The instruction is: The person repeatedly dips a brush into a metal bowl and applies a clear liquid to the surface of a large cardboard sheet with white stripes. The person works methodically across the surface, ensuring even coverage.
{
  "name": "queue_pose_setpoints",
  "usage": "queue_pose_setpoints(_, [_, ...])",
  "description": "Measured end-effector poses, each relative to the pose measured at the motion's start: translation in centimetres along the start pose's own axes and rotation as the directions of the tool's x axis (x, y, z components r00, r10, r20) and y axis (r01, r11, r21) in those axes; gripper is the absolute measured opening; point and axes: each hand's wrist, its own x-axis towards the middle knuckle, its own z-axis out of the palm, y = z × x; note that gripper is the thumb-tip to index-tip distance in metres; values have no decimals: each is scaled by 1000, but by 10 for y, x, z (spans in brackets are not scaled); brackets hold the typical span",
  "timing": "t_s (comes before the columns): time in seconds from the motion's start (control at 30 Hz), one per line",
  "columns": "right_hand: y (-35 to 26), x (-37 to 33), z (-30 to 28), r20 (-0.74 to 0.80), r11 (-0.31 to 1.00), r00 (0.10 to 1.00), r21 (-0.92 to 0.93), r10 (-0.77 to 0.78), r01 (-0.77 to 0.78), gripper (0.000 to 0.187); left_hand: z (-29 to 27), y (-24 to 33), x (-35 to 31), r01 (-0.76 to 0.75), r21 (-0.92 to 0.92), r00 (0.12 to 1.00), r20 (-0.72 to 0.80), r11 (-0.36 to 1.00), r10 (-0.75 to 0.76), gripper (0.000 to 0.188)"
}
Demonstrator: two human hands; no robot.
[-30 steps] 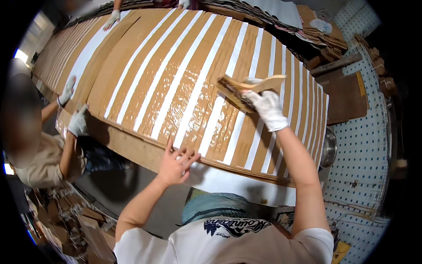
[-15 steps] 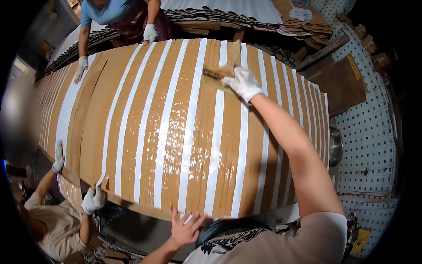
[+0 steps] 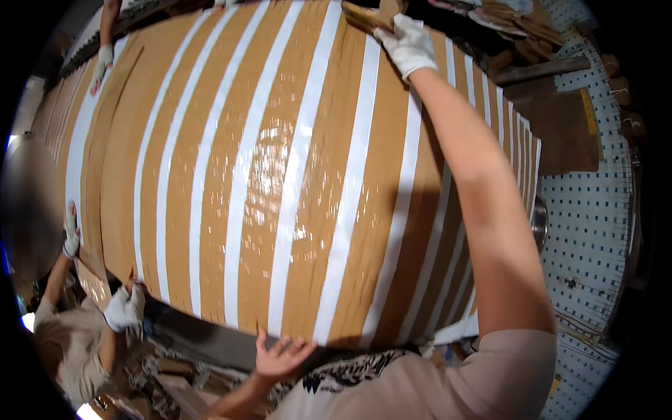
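Observation:
Long brown sheets [image 3: 183, 203] lie overlapped like a fan, with white strips showing between the brown bands. Their middle shines as if wet. My gloved right hand [image 3: 408, 47] is closed round a wide wooden brush [image 3: 360, 17] at the far edge of the sheets; the glove and the picture's top hide part of the brush. At the near edge, my bare left hand [image 3: 280, 357] is open, fingers apart, fingertips at the sheets' border and nothing held.
At the near left, a co-worker's gloved hands [image 3: 124, 308] are at the sheets' edge. Another person's gloved hand [image 3: 102, 66] rests at the far left. Beyond the right end are a brown board [image 3: 570, 133], a metal bowl [image 3: 539, 224] and a dotted light floor [image 3: 588, 231].
My right hand has carried the brush away from me to the far edge. The view has shifted, so the far co-worker mostly drops out of it. My left hand stays at the near edge.

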Motion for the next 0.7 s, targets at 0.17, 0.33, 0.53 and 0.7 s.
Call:
queue_pose_setpoints(0.17, [-41, -122, -53, -28, 898, 934, 263, -357, 352, 34, -3, 4, 6, 42, -103, 998, -33, 994, -45, 65])
queue_pose_setpoints(0.33, [-84, -305, -133, 169, 763, 888, 595, -428, 254, 33, -8, 7, 10, 29, -81, 999, -16, 996, -30, 71])
queue_pose_setpoints(0.53, [-102, -384, -210, 265, 657, 772, 712, -578, 247, 34, -19, 8, 7, 54, -140, 998, 24, 989, -51, 81])
queue_pose_setpoints(0.7, [-102, -313, -167, 166, 818, 891, 493, -423, 296, 31, -23, 11, 7, 22, -136, 999, -27, 991, -26, 84])
